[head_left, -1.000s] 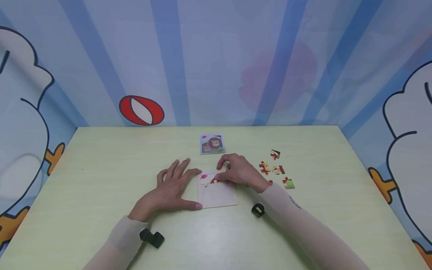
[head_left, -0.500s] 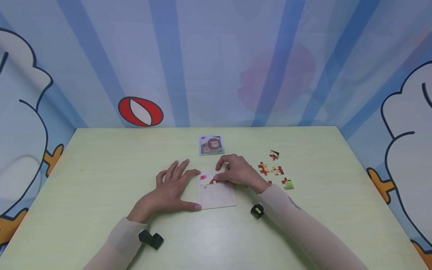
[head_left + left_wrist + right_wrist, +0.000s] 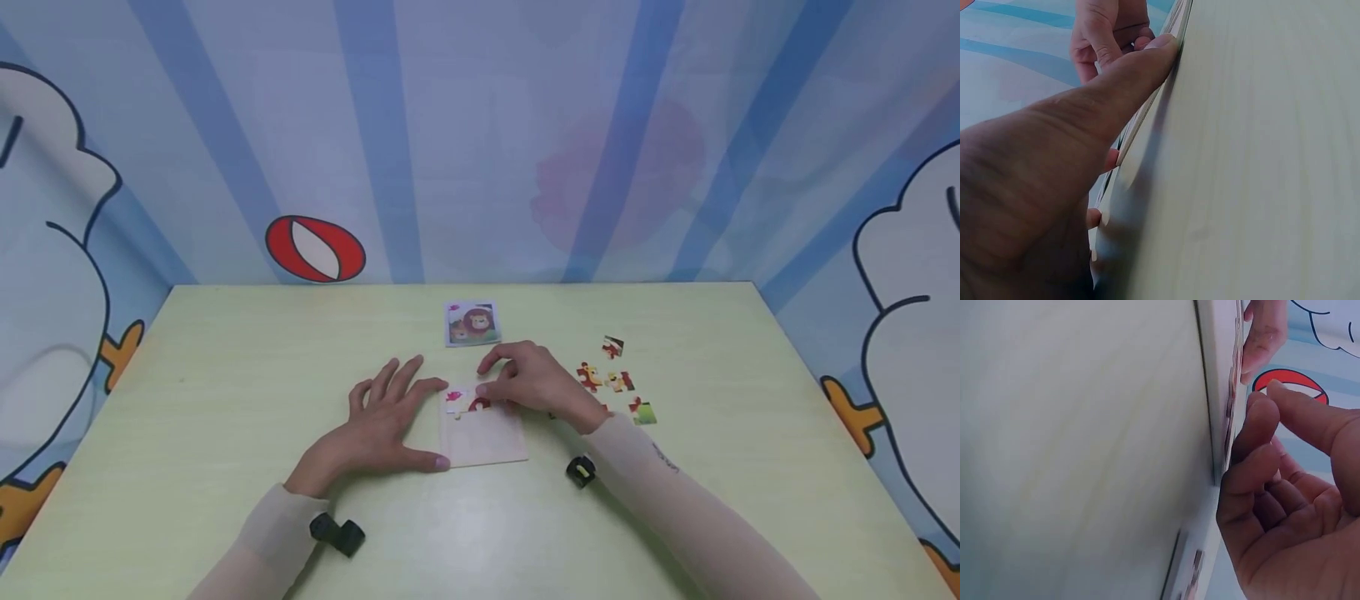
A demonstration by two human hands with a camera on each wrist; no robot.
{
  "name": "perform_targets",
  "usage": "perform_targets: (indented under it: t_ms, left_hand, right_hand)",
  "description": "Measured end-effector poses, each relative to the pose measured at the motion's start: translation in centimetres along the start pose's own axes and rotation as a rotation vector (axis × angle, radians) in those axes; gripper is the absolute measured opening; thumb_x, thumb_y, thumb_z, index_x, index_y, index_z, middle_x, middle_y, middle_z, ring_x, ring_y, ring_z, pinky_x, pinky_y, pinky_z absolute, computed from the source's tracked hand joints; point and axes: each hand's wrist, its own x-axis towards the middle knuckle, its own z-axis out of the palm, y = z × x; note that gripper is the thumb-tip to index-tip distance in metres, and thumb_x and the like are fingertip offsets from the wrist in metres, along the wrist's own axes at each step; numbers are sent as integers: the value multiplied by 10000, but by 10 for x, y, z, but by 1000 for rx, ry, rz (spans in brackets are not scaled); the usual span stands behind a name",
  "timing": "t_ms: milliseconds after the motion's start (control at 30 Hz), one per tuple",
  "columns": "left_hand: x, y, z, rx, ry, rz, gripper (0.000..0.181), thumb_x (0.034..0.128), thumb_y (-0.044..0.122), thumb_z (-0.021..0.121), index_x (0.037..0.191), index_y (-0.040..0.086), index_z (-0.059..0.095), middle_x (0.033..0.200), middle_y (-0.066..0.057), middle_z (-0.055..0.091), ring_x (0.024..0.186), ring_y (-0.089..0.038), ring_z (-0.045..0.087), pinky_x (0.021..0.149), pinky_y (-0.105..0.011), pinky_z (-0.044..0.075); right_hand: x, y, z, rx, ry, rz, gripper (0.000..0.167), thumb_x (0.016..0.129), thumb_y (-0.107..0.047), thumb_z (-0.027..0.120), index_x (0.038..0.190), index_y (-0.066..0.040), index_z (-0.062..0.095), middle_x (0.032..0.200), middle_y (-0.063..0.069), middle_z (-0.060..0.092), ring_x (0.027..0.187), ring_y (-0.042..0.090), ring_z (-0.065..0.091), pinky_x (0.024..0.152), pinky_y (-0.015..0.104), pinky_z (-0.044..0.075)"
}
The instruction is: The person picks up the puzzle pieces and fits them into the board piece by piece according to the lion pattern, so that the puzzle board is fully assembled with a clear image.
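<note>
A square puzzle board (image 3: 483, 440) lies on the table in front of me. A few joined pieces (image 3: 459, 402) with a pink shape and a reddish-brown mane line its far edge. My left hand (image 3: 384, 425) is spread along the board's left side, thumb at the near corner and index finger at the far one; in the left wrist view the thumb (image 3: 1141, 65) touches the board's edge. My right hand (image 3: 536, 383) bends over the far right of the board, thumb tip at the mane. In the right wrist view its fingers (image 3: 1257, 422) are curled; any piece between them is hidden.
Several loose jigsaw pieces (image 3: 620, 381) lie to the right of the board, some partly behind my right wrist. Beyond the board rests a small lion picture card (image 3: 471, 325). A printed curtain (image 3: 465, 150) stands behind the table's far edge.
The right hand's fingertips have shifted slightly left over the far row, and a little more of the mane shows. The left hand stays in place against the board.
</note>
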Motion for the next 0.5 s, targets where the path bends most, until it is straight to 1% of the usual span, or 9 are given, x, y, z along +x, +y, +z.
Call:
perform_targets:
  t_ms: [100,233,300,367,500]
  left_hand:
    - [0,0,0,-3,6,9,1006,793,680,842,1615,304,402,1820,-147,95,1666,-493,24,1228,-780,108]
    - [-1,0,1,-8,16,16,1011,786,670,850,1611,294,403,1815,-162,102,1659,-502,29,1219,-784,114]
    - [-1,1,0,-7,16,13,1010,785,668,853,1609,292,405,1816,-160,101,1662,-498,26,1223,-782,112]
    - [-1,1,0,-4,14,9,1005,789,664,854,1608,291,407,1818,-154,101,1665,-491,28,1226,-777,115]
    - [-1,1,0,-4,10,4,1002,792,662,853,1609,290,407,1819,-149,103,1666,-485,32,1229,-772,113]
  right_hand:
    - [-3,3,-4,8,-6,-15,278,958,-272,823,1207,-170,750,782,36,765,644,166,663,633,292,487]
    - [-6,8,-10,9,9,-36,301,966,-249,811,1247,-157,748,914,25,810,736,176,720,701,306,542]
    - [-9,9,-14,14,24,-31,308,969,-246,809,1259,-163,747,972,32,813,767,188,731,711,315,555]
    - [-12,11,-19,20,40,-14,309,972,-255,806,1265,-182,745,1022,35,809,779,206,733,687,330,558]
    - [-18,18,-30,33,70,-1,302,984,-268,795,1271,-194,744,1091,55,795,797,230,742,720,346,588]
